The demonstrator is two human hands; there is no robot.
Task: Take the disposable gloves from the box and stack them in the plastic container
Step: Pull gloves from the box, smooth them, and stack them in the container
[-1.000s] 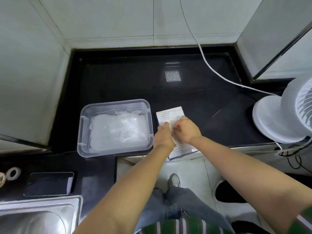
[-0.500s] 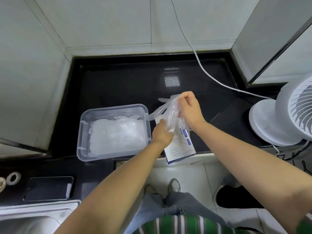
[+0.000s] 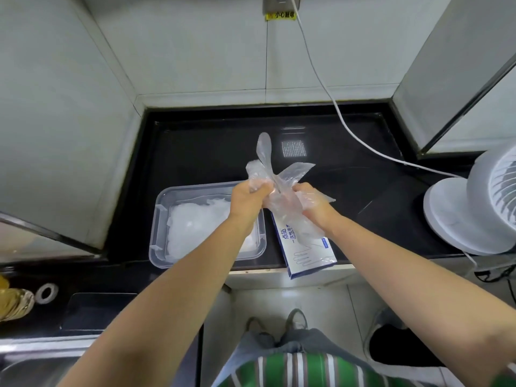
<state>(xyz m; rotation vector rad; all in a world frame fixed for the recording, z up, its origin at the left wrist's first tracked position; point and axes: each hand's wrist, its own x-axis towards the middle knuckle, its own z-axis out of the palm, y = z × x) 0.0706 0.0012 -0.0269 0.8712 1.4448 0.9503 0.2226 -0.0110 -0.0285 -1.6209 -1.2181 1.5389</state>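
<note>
Two bare hands hold a bunch of disposable gloves [image 3: 279, 177] above the black counter [image 3: 201, 152] at frame centre, between the plastic container [image 3: 159, 219] at centre left and the glove box [image 3: 310, 255] just right of it. The film looks light and clingy (several sheets seem bunched together), so one may slip free, or land folded on the stack [image 3: 192, 227] already in the container. The left hand [image 3: 248, 202] curls its fingers round the bunch's upper part. The right hand [image 3: 312, 208] grips lower down, fingers curled, film draped over its knuckles.
</note>
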